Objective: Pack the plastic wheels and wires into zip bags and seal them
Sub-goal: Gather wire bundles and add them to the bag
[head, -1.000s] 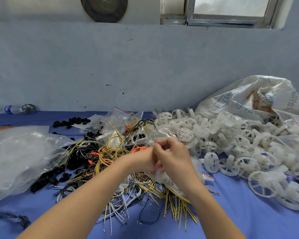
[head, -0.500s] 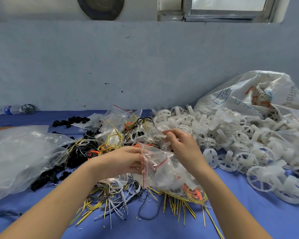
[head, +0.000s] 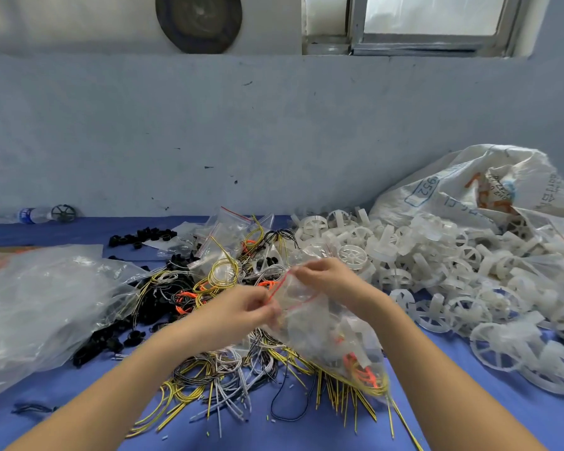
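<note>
A clear, partly filled zip bag (head: 326, 333) hangs at centre above the blue desk (head: 79, 232). The left hand (head: 238, 309) at its 9 o'clock and the right hand (head: 326, 278) at 12 o'clock each hold a pinching grip on the red-lined mouth. Loose wires (head: 209, 372) sprawl at 6 o'clock. Plastic wheels (head: 453, 271) heap at 3 o'clock.

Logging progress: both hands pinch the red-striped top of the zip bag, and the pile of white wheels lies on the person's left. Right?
No. The head view shows the pile of white wheels on the person's right, not left. The left hand and right hand do pinch the zip bag at its red-striped top.
</note>
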`<action>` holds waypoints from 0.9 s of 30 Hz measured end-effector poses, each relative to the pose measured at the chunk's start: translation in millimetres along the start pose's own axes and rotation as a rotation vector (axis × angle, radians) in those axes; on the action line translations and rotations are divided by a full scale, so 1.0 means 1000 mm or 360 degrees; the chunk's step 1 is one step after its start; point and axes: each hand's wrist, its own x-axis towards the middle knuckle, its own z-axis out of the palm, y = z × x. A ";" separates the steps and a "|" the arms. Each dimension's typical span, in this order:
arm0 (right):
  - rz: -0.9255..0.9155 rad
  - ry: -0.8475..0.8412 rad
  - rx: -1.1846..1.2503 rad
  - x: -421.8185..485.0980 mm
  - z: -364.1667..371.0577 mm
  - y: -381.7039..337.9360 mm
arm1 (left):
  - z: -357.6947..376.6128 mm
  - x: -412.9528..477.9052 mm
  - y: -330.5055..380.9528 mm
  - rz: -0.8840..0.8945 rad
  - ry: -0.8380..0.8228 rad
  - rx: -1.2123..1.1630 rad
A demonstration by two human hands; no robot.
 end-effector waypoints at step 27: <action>-0.0606 0.0875 0.0590 -0.061 -0.003 -0.037 | -0.054 -0.034 0.069 0.0371 0.0420 0.0692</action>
